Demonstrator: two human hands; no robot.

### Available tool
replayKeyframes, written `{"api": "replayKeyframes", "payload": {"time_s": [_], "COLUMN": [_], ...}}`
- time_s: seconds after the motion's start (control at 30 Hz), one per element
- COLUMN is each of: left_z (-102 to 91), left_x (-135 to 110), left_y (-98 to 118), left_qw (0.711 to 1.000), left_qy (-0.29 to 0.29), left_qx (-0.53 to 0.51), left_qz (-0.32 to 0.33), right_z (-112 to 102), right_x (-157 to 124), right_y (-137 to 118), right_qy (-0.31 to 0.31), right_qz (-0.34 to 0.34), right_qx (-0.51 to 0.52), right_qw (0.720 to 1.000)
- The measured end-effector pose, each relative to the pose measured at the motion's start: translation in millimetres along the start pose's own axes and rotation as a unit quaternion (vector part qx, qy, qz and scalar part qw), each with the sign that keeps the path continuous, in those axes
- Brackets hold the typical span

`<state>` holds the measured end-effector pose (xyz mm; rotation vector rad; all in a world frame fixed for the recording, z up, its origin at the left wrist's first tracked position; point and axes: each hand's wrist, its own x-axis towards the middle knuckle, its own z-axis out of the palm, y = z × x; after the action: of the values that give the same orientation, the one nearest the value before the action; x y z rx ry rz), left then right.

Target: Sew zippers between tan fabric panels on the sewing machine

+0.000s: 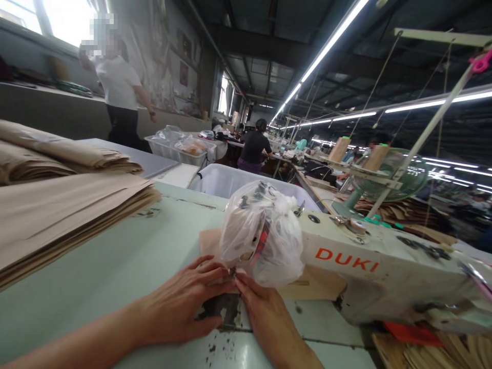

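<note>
A sewing workshop fills a long hall under strip lights (333, 41) and a dark roof (238, 43), with an industrial sewing machine (348, 261) lettered DUKI on a pale green tabletop (169, 230), brown sheets (65, 215) stacked to the left, thread cones (339, 150) on a stand, a green fan (384, 177) and, farther back, a person in a dark top (255, 146), back turned

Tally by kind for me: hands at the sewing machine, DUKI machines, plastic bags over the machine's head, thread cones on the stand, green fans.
Hands: 2 (left hand, right hand)
DUKI machine: 1
Plastic bag: 1
Thread cones: 2
Green fan: 1
Total: 7
</note>
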<state>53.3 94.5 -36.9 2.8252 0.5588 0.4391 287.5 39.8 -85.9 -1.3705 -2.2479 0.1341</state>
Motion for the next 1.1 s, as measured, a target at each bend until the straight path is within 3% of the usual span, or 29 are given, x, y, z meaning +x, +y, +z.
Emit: {"api": "replayKeyframes", "payload": {"time_s": [0.27, 0.53, 0.87, 1.0, 1.1], "left_z": [4.0, 1.5, 4.8, 5.8, 10.0], "left_x": [1, 3, 5, 6, 6], "left_y": [-2, 1, -4, -8, -10], "left_qw": [0.999, 1.0, 1.0, 0.999, 0.996], "left_qy": [-0.007, -0.012, 0.001, 0.009, 0.011], "left_qx": [0.031, 0.009, 0.024, 0.046, 0.091], "left_qz": [-0.007, -0.004, -0.005, 0.011, 0.009], "right_z": [-1, 3, 14, 17, 8], "right_x": [-2, -1, -3, -2, 1], "right_y": [6, 6, 14, 10, 7], "right_qy": [-0.032, -0.017, 0.032, 0.029, 0.011], "right_qz": [0.001, 0.032, -0.045, -0.037, -0.028], "right_qx": [-0.023, -0.011, -0.151, -0.171, -0.18], "right_qw": [0.999, 0.999, 0.987, 0.984, 0.983]}}
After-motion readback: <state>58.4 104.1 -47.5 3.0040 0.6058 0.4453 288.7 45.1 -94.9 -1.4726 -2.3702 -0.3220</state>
